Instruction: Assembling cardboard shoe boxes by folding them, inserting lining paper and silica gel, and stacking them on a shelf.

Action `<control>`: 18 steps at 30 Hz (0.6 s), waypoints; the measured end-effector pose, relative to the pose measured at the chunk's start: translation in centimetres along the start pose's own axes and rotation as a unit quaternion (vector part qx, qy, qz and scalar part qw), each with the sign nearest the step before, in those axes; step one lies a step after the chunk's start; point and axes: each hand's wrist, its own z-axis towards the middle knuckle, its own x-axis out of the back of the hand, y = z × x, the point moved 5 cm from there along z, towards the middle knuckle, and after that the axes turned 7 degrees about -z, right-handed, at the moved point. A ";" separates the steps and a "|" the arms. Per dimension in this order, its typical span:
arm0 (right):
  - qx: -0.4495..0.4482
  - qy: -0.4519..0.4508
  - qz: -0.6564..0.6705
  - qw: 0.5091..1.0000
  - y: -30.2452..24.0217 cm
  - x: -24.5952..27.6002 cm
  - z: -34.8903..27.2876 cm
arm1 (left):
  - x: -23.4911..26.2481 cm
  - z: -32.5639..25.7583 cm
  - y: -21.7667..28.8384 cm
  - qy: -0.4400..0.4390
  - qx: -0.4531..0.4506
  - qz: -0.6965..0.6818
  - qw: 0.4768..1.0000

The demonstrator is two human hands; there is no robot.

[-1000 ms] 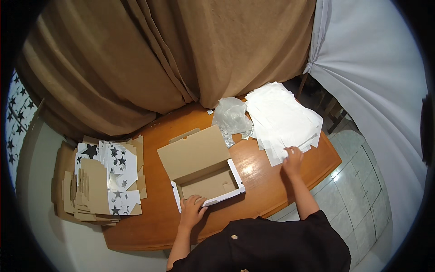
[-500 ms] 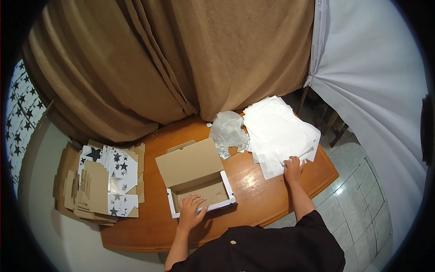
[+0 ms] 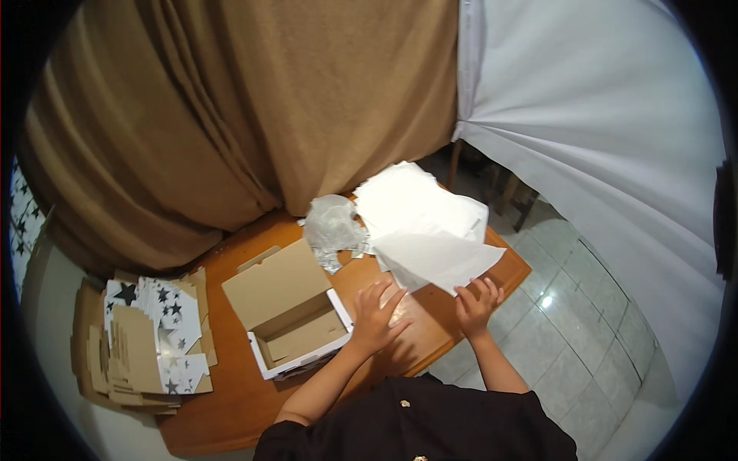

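Note:
A thin white sheet of paper (image 3: pixel 438 260) is lifted at its near edge, one corner pinched by my right hand (image 3: pixel 477 307). Under it lies a spread stack of white sheets (image 3: pixel 419 203). My left hand (image 3: pixel 375 321) hovers with fingers apart just right of an open cardboard box (image 3: pixel 296 338), holding nothing. The box is white outside and brown inside, its lid (image 3: pixel 277 283) folded back away from me; only its bare inside shows.
Left on the wooden table (image 3: pixel 207 422) lie flattened star-printed cartons (image 3: pixel 146 334) in a pile. A clear plastic bag (image 3: pixel 333 227) with silvery pieces sits behind the box. Brown curtain (image 3: pixel 254 100) hangs behind; white cloth (image 3: pixel 584 115) and tiled floor (image 3: pixel 550 300) are at right.
My right hand has pulled up the near corner of a sheet from the stack. My left hand has left the box and moved right. The view has turned rightward.

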 end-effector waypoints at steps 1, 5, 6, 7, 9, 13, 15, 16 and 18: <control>0.009 -0.003 0.012 1.000 -0.6 1.6 -0.2 | -1.4 0.7 1.0 -0.005 -0.003 -0.010 1.000; 0.010 0.011 0.017 1.000 -1.9 7.6 -0.3 | -5.5 1.8 3.6 -0.068 -0.067 -0.019 0.995; 0.008 0.012 0.009 1.000 -1.7 8.3 -0.3 | -6.5 1.9 4.1 -0.097 -0.111 0.021 0.989; -0.024 0.045 0.024 0.998 -1.2 9.1 -0.4 | -6.6 2.0 4.2 -0.078 -0.111 -0.020 0.991; -0.063 0.096 0.060 0.992 0.0 10.6 -0.3 | -5.8 2.5 5.0 -0.054 -0.121 -0.028 0.991; -0.244 0.079 0.093 0.962 2.4 11.4 -0.7 | 0.2 4.7 6.7 0.002 -0.097 -0.079 0.992; -0.263 0.018 0.139 0.954 2.9 10.5 -1.0 | 3.4 5.2 6.3 0.032 -0.019 -0.129 0.991; -0.280 -0.045 0.182 0.941 3.1 9.5 -1.2 | 4.7 5.2 6.1 0.034 -0.017 -0.124 0.992; -0.276 -0.104 0.215 0.931 2.5 8.0 -1.2 | 7.4 4.8 4.3 0.062 0.068 -0.234 0.968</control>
